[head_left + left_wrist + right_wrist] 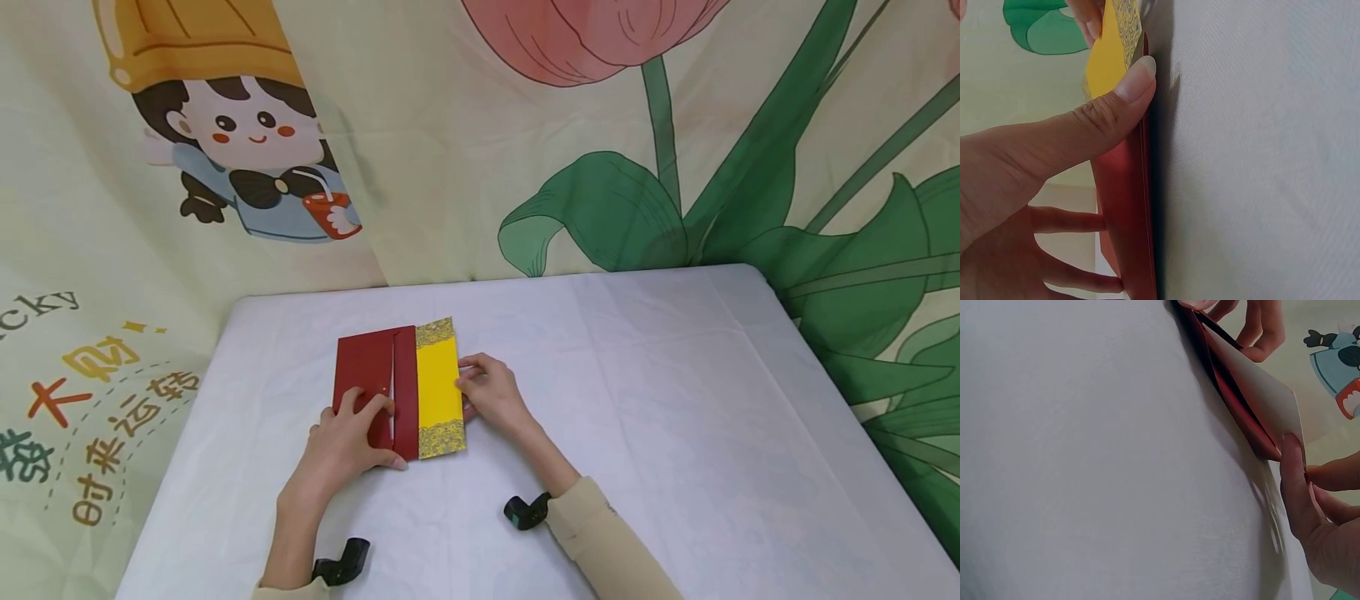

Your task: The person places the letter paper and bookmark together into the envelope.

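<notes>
A dark red paper envelope (363, 354) lies on the white-covered table, with a narrow gap running lengthwise along its front. From its right side extends a yellow card (438, 383) with patterned bands at both ends; its pale underside (1266, 378) faces the right wrist view. My left hand (341, 442) holds the envelope, the thumb (1135, 81) on its near edge and bent fingers on its front by the gap. The card's outer edge is pinched between thumb and fingers of my right hand (495, 392). How far the card reaches inside the envelope is hidden.
The white tablecloth (660, 433) spreads around the envelope. Behind the table hangs a printed cloth (435, 150) with flowers and a cartoon figure. Black wrist devices sit at both wrists, one by the left (343, 562) and one by the right (527, 511).
</notes>
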Demonstrator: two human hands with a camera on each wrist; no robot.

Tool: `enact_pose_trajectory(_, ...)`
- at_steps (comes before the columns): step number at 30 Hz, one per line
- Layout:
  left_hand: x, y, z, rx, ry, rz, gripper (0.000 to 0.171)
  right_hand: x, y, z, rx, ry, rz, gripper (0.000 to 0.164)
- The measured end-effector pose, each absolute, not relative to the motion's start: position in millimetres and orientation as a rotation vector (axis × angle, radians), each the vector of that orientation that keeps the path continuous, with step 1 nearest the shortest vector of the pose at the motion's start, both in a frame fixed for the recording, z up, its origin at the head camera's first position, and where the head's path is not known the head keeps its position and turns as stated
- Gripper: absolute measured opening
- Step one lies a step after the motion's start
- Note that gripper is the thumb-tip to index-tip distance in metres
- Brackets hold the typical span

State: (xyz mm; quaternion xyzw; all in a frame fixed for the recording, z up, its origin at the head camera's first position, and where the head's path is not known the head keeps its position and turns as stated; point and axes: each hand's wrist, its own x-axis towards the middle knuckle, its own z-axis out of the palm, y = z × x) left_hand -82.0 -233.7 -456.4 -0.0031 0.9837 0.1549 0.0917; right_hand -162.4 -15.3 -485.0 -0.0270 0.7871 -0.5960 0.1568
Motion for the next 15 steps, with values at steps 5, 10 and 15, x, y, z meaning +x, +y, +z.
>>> enact_pose_trajectory(5, -82, -234, -455, -0.008, 2.918, 0.467, 0.081, -162, -22, -486, -0.107, 2.247, -1.702, 0.031)
enact_pose_trajectory(10, -83, -235, -455, 0.007, 2.924, 0.467, 0.08, -163, -29, -488, -0.126, 2.294, -1.668, 0.03)
enact_pose_trajectory(15, -83, -235, -456, 0.015, 2.928, 0.469, 0.08, -165, -34, -488, -0.135, 2.281, -1.68, 0.031)
